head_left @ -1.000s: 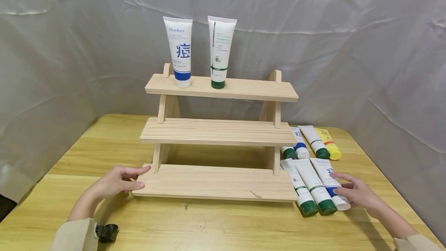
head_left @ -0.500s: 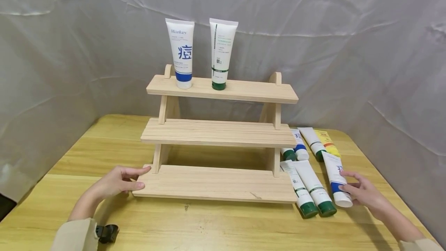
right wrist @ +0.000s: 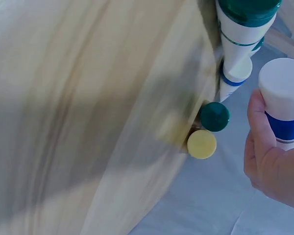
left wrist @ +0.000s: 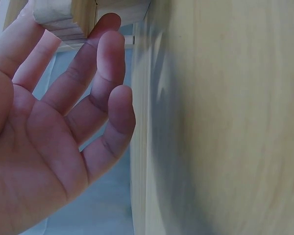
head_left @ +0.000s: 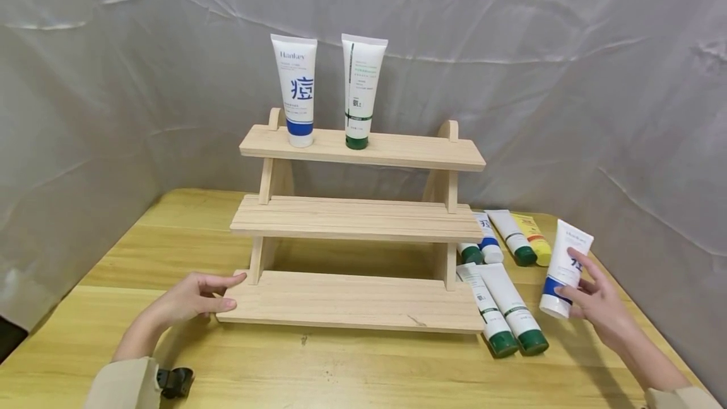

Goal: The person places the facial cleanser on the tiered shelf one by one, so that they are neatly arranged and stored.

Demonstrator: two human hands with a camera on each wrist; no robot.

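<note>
My right hand (head_left: pixel 603 302) holds a white squeeze tube (head_left: pixel 570 242) with a blue band, tilted, cap down, above the table's right side. In the right wrist view, its white cap (right wrist: pixel 282 90) faces the camera and fingers wrap its side. My left hand (head_left: pixel 190 298) grips the left end of the lowest board of a three-tier wooden display stand (head_left: pixel 352 298), thumb and index finger at the board's edge. In the left wrist view, the other fingers (left wrist: pixel 120 110) hang loosely curled beneath the wood. On the top tier stand a blue-banded tube (head_left: pixel 296 90) and a green-capped tube (head_left: pixel 363 87), both upright on their caps.
Two green-capped tubes (head_left: pixel 514 308) lie on the wooden table (head_left: pixel 363 371) by the stand's right end. Behind them lie several more tubes, including a yellow one (head_left: pixel 534 238). Grey cloth (head_left: pixel 539 93) hangs around the back and sides.
The right hand has lifted the blue-banded tube from beside the green-capped ones, moving it up and right and tilting it more upright. The left hand stays at the stand.
</note>
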